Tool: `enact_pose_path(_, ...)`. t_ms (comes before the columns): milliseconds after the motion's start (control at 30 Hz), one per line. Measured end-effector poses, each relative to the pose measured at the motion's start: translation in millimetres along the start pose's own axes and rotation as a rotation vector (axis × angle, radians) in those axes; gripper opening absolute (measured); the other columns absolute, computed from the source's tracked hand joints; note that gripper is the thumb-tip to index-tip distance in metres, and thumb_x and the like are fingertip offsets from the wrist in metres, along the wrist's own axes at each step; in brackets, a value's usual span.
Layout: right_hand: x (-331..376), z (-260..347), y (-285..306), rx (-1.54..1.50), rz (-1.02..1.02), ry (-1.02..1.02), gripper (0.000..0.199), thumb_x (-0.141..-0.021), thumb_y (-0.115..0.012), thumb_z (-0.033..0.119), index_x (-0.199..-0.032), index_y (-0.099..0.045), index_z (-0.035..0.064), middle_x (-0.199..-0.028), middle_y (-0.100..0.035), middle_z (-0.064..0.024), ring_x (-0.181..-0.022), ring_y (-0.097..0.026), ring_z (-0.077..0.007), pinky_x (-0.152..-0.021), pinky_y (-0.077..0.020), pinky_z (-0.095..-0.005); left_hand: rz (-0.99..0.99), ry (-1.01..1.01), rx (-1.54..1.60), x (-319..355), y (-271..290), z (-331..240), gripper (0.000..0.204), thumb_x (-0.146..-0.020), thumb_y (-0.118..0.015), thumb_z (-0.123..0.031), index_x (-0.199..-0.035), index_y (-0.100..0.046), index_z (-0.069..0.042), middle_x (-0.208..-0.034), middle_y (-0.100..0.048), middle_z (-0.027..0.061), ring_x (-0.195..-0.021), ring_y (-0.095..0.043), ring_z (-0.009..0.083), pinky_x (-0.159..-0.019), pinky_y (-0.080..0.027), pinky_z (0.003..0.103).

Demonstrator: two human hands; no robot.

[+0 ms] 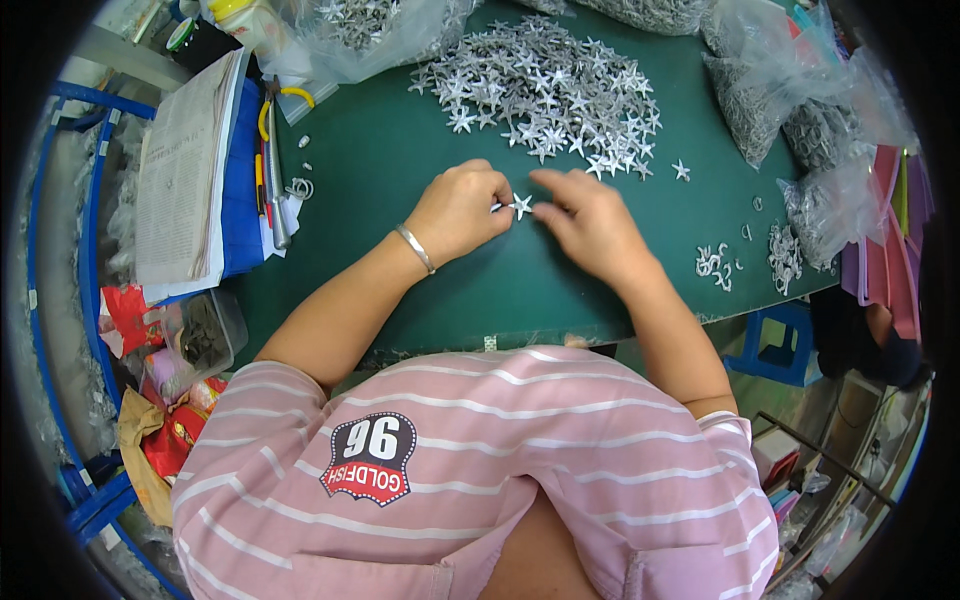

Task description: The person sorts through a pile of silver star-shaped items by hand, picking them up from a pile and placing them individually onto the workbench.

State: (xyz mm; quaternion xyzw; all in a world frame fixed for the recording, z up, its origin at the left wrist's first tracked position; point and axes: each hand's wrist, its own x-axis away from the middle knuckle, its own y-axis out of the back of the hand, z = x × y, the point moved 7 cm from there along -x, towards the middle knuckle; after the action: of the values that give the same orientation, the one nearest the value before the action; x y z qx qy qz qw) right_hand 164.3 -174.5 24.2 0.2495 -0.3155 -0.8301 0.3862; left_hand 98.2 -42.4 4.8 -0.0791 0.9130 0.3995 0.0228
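Note:
My left hand (462,208), with a silver bangle (415,248) at its wrist, is closed in a pinch. At its fingertips is a small silver starfish-shaped metal piece (521,206). Another silver bit shows between the fingers, too small to name. Just right of the piece, my right hand (592,222) has its thumb and forefinger apart, slightly blurred, with nothing visible in them. Beyond both hands lies a large heap of similar starfish pieces (560,90), and a single starfish piece (681,170) lies to the right of it.
Green tabletop (440,300). At right lie silver hook-shaped pieces (713,265) and filled clear bags (745,100). Left are yellow-handled pliers (268,115), a newspaper stack (185,170) and a plastic tub (210,330). A blue stool (780,345) stands below the table's right edge.

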Motion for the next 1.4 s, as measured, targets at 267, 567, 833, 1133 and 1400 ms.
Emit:
enact_pose_path(267, -46.5, 37.2, -12.0, -0.488, 0.111, -0.065, 0.016, -0.088, -0.065, 0.016, -0.092, -0.065, 0.0001, -0.078, -0.06, -0.0099, -0.071, -0.057, -0.0186, -0.065, -0.0465, -0.0311, -0.1, 0.521, 1.346, 8.9, 37.1, 13.6, 0.012, -0.087, -0.066, -0.011, -0.092, -0.058, -0.005, -0.069, -0.053, -0.0007, -0.051, -0.046, 0.0067, -0.04, -0.03, 0.019)
enact_pose_path(567, -254.3, 122.1, 9.3, -0.67, -0.146, 0.08, 0.027, -0.085, -0.06, 0.023, -0.091, -0.063, -0.0034, -0.079, -0.064, -0.0144, -0.07, -0.062, -0.0229, -0.063, -0.0497, -0.0326, -0.732, 0.091, 0.624, -86.2, 237.4, 60.9, 0.027, -0.085, -0.068, -0.02, -0.1, -0.061, 0.002, -0.077, -0.06, 0.0081, -0.076, -0.058, 0.0193, -0.07, -0.045, 0.033)
enact_pose_path(833, -198.9, 28.6, 73.7, -0.29, -0.351, 0.223, 0.018, -0.086, -0.057, 0.003, -0.099, -0.068, 0.002, -0.099, -0.068, -0.0119, -0.092, -0.065, -0.0223, -0.084, -0.0492, -0.0309, -1.018, 0.408, 0.368, -15.6, 218.5, 124.0, 0.047, -0.077, -0.075, -0.025, -0.112, -0.055, 0.0, -0.089, -0.059, 0.0084, -0.073, -0.06, 0.0261, -0.072, -0.051, 0.038)
enact_pose_path(1133, -120.8, -151.1, 103.0, 0.023, -0.176, -0.06, 0.043, -0.094, -0.056, 0.034, -0.124, -0.059, 0.0051, -0.136, -0.051, -0.0142, -0.129, -0.045, -0.0291, -0.106, -0.0348, -0.0366, -0.693, 0.325, 1.212, -95.8, 191.4, 97.6, 0.011, -0.085, -0.052, -0.002, -0.096, -0.054, -0.004, -0.08, -0.055, 0.0071, -0.061, -0.055, 0.0185, -0.046, -0.045, 0.03)
enact_pose_path(1400, -124.2, -134.9, 58.9, -0.009, -0.094, 0.026, 0.044, -0.089, -0.061, 0.038, -0.123, -0.061, 0.01, -0.135, -0.052, -0.0155, -0.125, -0.048, -0.0313, -0.104, -0.0375, -0.0383, -0.797, 0.084, 1.384, -138.7, 243.4, 101.6, 0.015, -0.093, -0.055, -0.009, -0.105, -0.053, -0.001, -0.085, -0.056, 0.0082, -0.072, -0.057, 0.0191, -0.06, -0.049, 0.031)
